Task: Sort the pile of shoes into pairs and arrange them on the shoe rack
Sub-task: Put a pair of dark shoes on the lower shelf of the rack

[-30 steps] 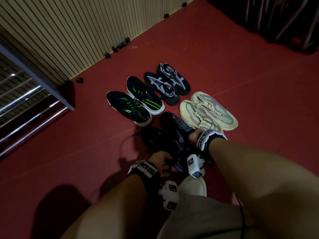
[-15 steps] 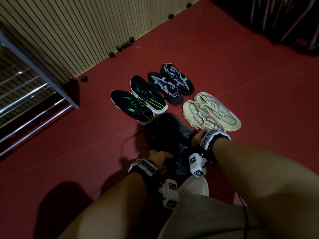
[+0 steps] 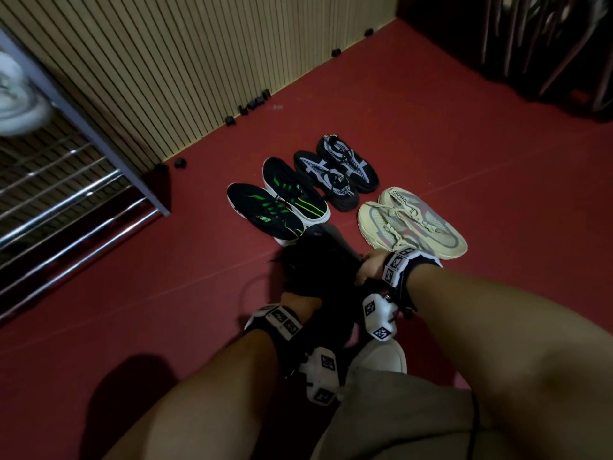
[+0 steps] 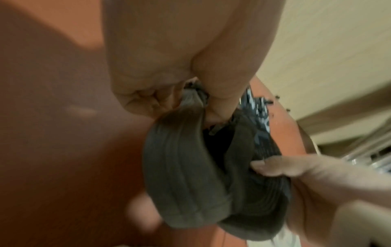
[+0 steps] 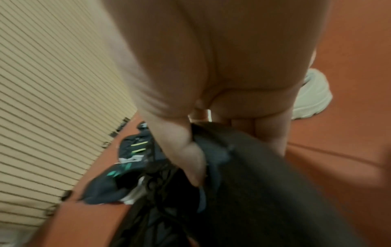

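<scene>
Shoes of dark grey, the pair in hand, are held low over the red floor, near the person's knees. The left hand grips one shoe at its heel, fingers curled around it; the right hand pinches the collar of the other between thumb and fingers. To do this step well, I think both shoes should go up together, toes pointing the same way, clear of the black and green pair just beyond. The loose lace could catch, so it needs watching. Farther lie a black and grey pair and, at the right, a cream pair. The shoe rack with metal bars stands at the left, against a ribbed beige wall.
</scene>
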Tool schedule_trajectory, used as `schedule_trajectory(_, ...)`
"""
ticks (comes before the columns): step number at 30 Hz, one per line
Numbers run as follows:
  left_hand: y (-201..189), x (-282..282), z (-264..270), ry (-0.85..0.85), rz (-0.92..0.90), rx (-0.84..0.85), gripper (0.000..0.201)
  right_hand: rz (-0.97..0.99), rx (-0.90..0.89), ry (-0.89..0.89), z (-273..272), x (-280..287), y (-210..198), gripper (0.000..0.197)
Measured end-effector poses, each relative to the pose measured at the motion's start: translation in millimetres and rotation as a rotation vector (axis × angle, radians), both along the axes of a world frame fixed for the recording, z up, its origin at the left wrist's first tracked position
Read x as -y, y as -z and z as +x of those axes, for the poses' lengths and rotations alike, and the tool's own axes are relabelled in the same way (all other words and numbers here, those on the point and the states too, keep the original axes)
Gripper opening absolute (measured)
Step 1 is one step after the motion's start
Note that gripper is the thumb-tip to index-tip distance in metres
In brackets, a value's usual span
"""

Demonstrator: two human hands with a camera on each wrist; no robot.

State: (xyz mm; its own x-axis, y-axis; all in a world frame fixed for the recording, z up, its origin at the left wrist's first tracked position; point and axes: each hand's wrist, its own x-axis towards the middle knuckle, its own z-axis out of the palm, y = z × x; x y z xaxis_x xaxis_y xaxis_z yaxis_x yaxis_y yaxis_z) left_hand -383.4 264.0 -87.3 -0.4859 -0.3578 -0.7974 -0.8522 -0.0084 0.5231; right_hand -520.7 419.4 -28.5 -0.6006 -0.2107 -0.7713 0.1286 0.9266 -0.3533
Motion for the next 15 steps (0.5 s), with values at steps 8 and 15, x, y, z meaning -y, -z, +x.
schedule_trajectory(8, -78, 83, 50, -0.008, -0.065, -0.048, 0.034, -0.077, 0.011, -0.037, 34, 55, -62, 0.031)
schedule_trajectory(15, -161, 172, 100, -0.181, -0.034, -0.117, 0.007, -0.053, -0.052, -0.212, 72, 143, -145, 0.044)
